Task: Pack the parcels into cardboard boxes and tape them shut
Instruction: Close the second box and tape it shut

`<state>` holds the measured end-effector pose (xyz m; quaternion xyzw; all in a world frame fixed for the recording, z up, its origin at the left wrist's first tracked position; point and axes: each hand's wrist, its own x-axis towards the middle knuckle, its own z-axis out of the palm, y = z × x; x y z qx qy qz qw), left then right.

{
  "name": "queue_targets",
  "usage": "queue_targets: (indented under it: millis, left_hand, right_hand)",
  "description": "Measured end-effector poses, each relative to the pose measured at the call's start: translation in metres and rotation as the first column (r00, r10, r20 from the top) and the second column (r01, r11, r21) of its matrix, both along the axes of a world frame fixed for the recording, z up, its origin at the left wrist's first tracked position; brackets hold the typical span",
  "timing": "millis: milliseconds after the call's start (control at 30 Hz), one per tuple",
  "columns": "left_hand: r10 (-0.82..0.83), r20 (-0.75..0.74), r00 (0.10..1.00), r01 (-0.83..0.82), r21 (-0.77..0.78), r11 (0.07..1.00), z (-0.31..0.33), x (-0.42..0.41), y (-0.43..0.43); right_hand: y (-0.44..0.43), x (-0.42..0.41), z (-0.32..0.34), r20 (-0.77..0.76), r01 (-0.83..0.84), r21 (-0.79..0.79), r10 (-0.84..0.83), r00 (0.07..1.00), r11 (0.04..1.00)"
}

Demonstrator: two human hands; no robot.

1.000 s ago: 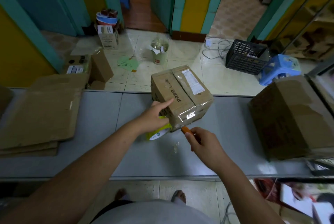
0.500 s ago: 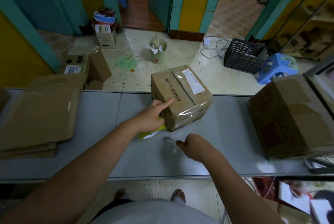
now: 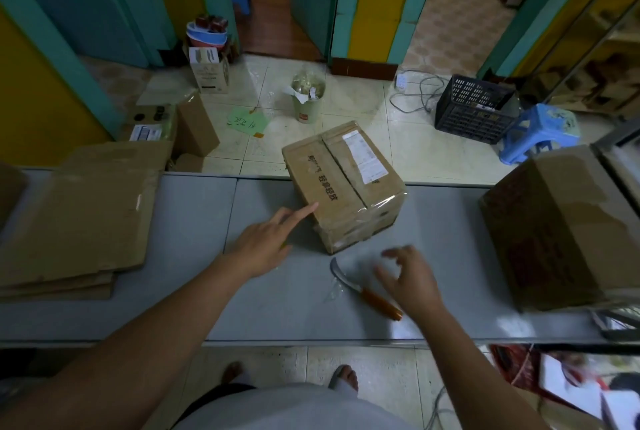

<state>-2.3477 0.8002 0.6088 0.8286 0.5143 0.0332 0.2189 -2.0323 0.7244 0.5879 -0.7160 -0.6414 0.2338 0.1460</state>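
A taped cardboard box (image 3: 343,183) with a white label stands at the far edge of the grey table (image 3: 194,221). My left hand (image 3: 266,246) lies beside its near-left corner, and the straight index finger touches the box's edge. A yellow sliver of the tape roll (image 3: 285,245) shows under that hand; the rest is hidden. My right hand (image 3: 408,277) hovers with its fingers spread and holds nothing. A curved knife (image 3: 360,287) with an orange handle lies on the table just left of that hand.
Flattened cardboard sheets (image 3: 76,221) are stacked on the table's left. A larger cardboard box (image 3: 561,225) stands at the right. On the floor beyond are a bin (image 3: 306,97), a black crate (image 3: 474,107), a blue stool (image 3: 540,135) and small boxes (image 3: 194,124).
My right hand laid the knife on the table, let go of it and drew back to the right. The left hand stayed by the box and now covers most of the tape roll.
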Motion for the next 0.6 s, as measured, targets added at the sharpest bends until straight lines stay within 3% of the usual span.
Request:
queue_targets:
  millis: [67, 133, 300, 433, 600]
  left_hand:
    - [0.002, 0.049, 0.999, -0.002, 0.004, 1.0, 0.002, 0.005, 0.002]
    - [-0.019, 0.081, 0.997, 0.017, 0.016, 1.0, 0.006, 0.013, 0.007]
    - [-0.028, 0.031, 0.999, 0.026, 0.052, 0.998, 0.004, 0.021, 0.018]
    - [-0.008, 0.019, 1.0, 0.007, 0.079, 0.997, -0.003, 0.024, 0.018]
    - [0.08, 0.1, 0.992, -0.09, 0.101, 0.991, -0.004, 0.026, 0.021]
  right_hand:
    - [0.026, 0.008, 0.032, -0.163, 0.118, 0.29, -0.072, 0.984, 0.95]
    - [0.054, 0.015, 0.062, -0.243, 0.165, 0.444, -0.059, 0.968, 0.881]
    - [0.099, 0.028, 0.062, -0.279, 0.016, 0.064, 0.002, 0.96, 0.998]
    - [0.097, 0.026, 0.048, -0.406, 0.051, 0.068, -0.019, 0.914, 0.996]
    - [0.082, 0.02, 0.043, -0.434, 0.102, 0.104, -0.047, 0.9, 0.989]
